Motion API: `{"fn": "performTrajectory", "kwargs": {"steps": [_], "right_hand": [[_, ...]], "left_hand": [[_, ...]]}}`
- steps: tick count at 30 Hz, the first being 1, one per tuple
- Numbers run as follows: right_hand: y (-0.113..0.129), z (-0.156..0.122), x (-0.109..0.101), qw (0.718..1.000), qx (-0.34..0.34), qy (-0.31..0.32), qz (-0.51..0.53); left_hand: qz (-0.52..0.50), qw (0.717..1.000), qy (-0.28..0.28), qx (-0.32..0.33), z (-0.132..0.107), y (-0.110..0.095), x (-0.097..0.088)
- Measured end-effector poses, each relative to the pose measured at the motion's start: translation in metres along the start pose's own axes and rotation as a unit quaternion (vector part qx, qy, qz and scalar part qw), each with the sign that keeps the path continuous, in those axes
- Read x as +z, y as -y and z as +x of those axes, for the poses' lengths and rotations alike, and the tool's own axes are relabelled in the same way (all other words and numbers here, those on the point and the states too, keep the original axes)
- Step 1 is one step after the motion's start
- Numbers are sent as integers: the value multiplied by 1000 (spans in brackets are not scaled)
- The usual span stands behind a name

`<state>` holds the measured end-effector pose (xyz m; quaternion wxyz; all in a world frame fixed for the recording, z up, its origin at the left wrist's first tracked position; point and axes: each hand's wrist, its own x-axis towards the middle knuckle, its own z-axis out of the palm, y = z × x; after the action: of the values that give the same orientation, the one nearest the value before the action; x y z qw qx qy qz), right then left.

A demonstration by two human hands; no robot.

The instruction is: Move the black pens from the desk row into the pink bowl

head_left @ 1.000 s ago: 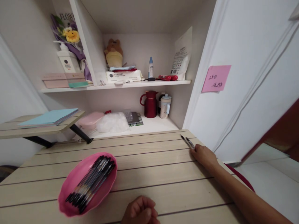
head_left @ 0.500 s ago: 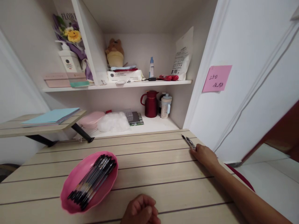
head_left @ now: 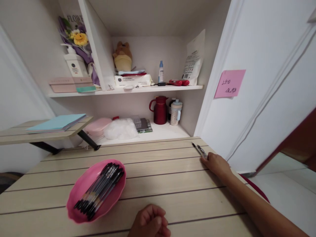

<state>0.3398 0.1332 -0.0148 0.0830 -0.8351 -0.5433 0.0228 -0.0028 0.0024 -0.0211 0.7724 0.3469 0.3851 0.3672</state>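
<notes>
The right hand (head_left: 216, 164) lies knuckles up at the far right edge of the desk (head_left: 172, 177). Its fingertips meet the near ends of two loose pens (head_left: 200, 150), which lie side by side and point away toward the wall. Whether the fingers grip them or only touch them cannot be told. The left hand (head_left: 150, 224) is curled into a fist at the near edge, with nothing seen in it.

One pink bowl (head_left: 75, 197) sits on the desk to the left, well apart from both hands. It holds a bundle of black pens (head_left: 100, 191), too tightly packed to count. The desk between the bowl and the right hand is bare wood.

Behind the desk, the lower shelf (head_left: 163, 131) carries one red jug (head_left: 160, 110), one lidded cup (head_left: 175, 112) just beside it, a white bag (head_left: 120, 128) and a pink box (head_left: 98, 126). One pink sticky note (head_left: 229, 83) is stuck on the wall to the right. A side table (head_left: 14, 138) at the left bears a blue folder (head_left: 56, 121).
</notes>
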Motion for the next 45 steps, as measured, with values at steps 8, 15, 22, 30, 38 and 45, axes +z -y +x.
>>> {"fn": "performTrajectory", "kwargs": {"steps": [8, 15, 22, 30, 38, 45], "right_hand": [[-5, -10, -2, 1000, -17, -9, 12], [0, -61, -7, 998, -68, 11, 5], [44, -142, -1, 973, -217, 51, 50], [109, -207, -11, 947, -282, 85, 124], [152, -222, -5, 925, -296, 116, 210], [170, -217, 1, 879, -224, 127, 401]], "left_hand": [[-4, 1000, -1, -2, 5, 7, -6], [85, 995, -35, 39, -7, -1, 13], [499, 827, -124, 225, -39, -77, -8], [713, 591, -372, 59, -44, -139, -91], [688, 592, -413, 82, -47, -133, -109], [645, 643, -363, 198, -47, -114, -77]]}}
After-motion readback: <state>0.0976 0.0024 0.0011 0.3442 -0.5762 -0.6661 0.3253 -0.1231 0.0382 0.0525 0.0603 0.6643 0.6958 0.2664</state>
